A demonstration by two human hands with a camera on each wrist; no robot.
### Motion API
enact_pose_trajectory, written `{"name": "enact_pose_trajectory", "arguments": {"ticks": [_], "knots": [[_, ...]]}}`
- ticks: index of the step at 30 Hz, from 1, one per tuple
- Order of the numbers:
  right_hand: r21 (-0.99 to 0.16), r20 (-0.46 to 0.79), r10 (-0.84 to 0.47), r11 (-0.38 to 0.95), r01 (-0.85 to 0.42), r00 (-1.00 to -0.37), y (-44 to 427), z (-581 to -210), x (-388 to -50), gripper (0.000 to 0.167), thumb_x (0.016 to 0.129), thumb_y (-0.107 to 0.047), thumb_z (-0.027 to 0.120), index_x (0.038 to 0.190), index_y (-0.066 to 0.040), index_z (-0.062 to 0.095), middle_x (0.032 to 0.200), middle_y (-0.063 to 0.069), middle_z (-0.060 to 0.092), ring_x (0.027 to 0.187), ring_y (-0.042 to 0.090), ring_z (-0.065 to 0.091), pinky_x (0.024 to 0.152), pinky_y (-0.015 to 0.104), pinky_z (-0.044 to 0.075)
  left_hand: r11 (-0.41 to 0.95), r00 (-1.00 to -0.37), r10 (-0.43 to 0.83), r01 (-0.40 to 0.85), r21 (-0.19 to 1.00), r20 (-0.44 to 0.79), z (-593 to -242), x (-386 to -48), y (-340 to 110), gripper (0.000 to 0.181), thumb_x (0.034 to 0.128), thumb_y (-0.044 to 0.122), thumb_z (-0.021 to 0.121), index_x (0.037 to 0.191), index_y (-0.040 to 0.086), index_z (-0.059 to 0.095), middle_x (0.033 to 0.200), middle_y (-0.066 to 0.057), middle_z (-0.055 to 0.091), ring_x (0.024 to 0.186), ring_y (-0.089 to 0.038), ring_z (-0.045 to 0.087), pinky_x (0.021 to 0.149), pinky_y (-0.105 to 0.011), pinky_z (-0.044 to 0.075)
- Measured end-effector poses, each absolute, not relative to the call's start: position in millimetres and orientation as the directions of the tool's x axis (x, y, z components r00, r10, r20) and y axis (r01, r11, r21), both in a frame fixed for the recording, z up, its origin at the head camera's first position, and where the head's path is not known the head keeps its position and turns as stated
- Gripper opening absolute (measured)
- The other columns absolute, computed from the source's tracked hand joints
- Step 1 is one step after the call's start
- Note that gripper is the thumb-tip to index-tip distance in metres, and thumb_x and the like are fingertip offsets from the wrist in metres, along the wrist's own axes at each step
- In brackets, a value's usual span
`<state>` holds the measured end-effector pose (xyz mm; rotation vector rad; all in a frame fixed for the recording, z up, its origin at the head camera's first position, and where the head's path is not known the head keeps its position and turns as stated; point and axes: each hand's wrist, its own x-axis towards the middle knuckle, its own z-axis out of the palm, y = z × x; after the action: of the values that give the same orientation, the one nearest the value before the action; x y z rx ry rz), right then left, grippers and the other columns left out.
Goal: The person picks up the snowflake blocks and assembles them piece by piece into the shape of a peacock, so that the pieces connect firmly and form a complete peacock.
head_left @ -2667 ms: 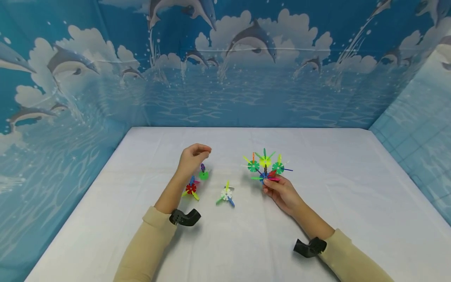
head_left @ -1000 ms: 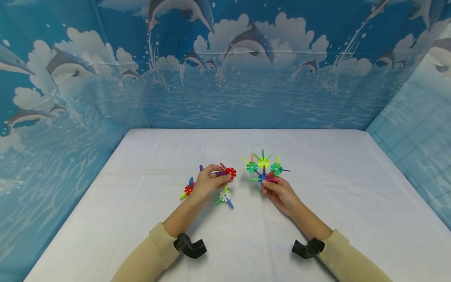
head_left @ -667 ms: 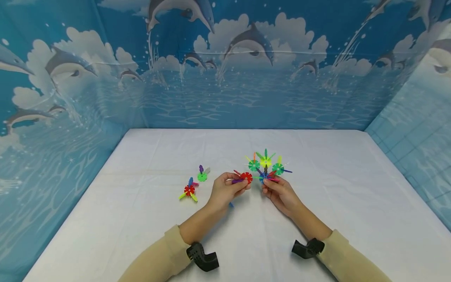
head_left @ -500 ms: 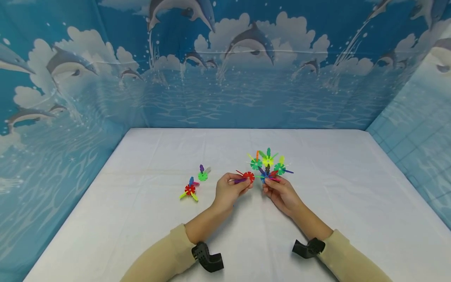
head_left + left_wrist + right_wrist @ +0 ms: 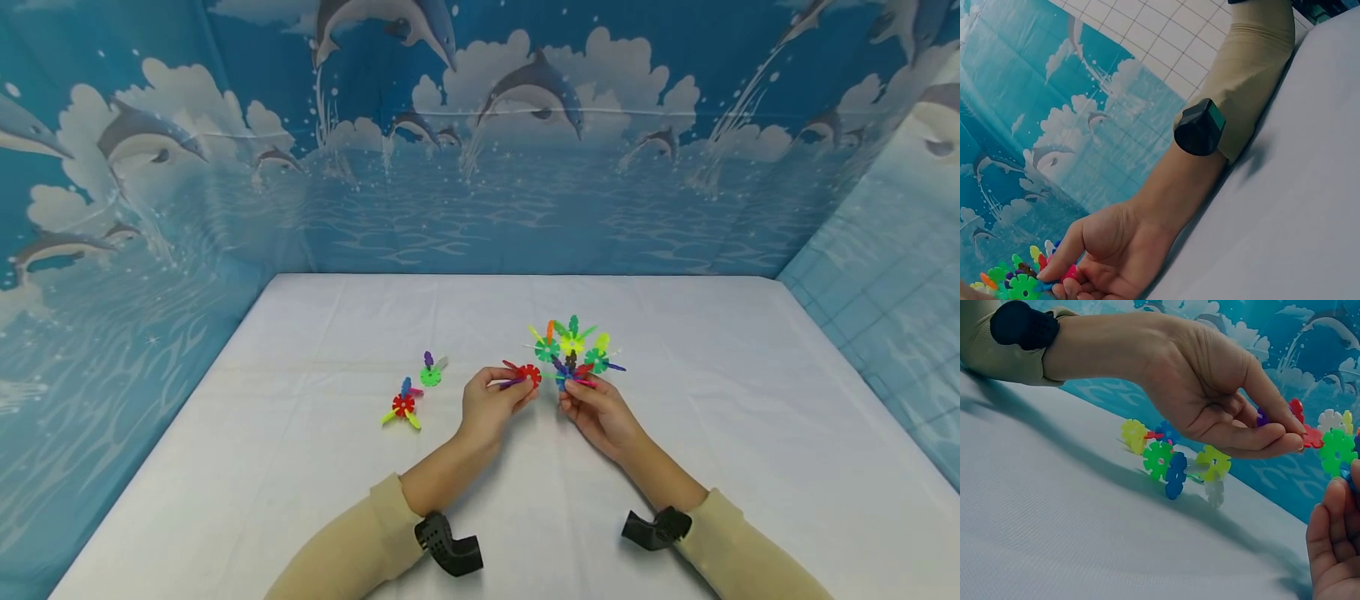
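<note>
Pinched in my left hand [image 5: 487, 404] is a small cluster of notched plastic snowflake discs: a red disc [image 5: 529, 375] with red and purple ones fitted to it. My right hand [image 5: 603, 414] grips the lower part of a larger, fan-shaped snowflake-disc assembly [image 5: 572, 343], thumb on its blue disc. Green, yellow, orange and other colours spread above that disc. In the right wrist view, the red disc [image 5: 1313, 436] meets the edge of a green disc [image 5: 1337, 452] on the assembly; whether they are interlocked I cannot tell.
Left on the white table [image 5: 225, 467] lie a red-centred cluster [image 5: 403, 406] and a green disc [image 5: 431, 377] with purple and grey pieces. Another cluster, with green, blue [image 5: 1175, 476] and yellow discs, stands under the left forearm, hidden in the head view. Dolphin-print curtains surround the table.
My left hand has come rightward from the far left with the red disc cluster, up to the assembly. Its forearm now covers the white-centred cluster. The right hand has stayed nearly still.
</note>
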<state>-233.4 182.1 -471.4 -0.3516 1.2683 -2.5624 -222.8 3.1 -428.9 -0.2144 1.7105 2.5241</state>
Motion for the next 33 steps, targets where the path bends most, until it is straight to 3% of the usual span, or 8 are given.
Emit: {"name": "enact_pose_trajectory", "arguments": {"ticks": [15,24,33], "knots": [[-0.838,0.105,-0.307,-0.539,0.082,-0.946,181.6,-473.3,-234.1,0.035,0.101,0.005,0.041,0.082,-0.008,0.067,0.079,0.004,0.068,0.069,0.011,0.06,0.069,0.021,0.052,-0.351,-0.989,0.008,-0.14,0.926,-0.146,-432.1,-226.7,0.0,0.02,0.0812,-0.014,0.068,0.096,-0.006,0.057,0.086,-0.017,0.069,0.068,-0.018,0.069,0.077,-0.033,0.057],[-0.825,0.075,-0.263,-0.558,0.088,-0.962,180.8,-471.1,-233.6,0.027,0.101,0.004,0.044,0.084,-0.007,0.062,0.08,0.004,0.066,0.072,0.012,0.061,0.07,0.021,0.052,-0.35,-0.987,-0.029,-0.14,0.926,-0.16,-431.4,-232.1,-2.2,0.022,0.0855,-0.008,0.068,0.103,-0.007,0.055,0.097,-0.022,0.069,0.077,-0.023,0.072,0.081,-0.032,0.055],[-0.846,0.098,-0.271,-0.529,0.063,-0.957,179.8,-473.5,-233.1,0.024,0.1,0.004,0.046,0.084,-0.008,0.06,0.08,0.004,0.066,0.071,0.012,0.061,0.071,0.021,0.053,-0.373,-0.984,-0.003,-0.162,0.914,-0.176,-434.4,-232.6,-0.8,0.023,0.0858,-0.007,0.069,0.104,-0.006,0.056,0.093,-0.019,0.07,0.074,-0.018,0.071,0.08,-0.03,0.055]]}}
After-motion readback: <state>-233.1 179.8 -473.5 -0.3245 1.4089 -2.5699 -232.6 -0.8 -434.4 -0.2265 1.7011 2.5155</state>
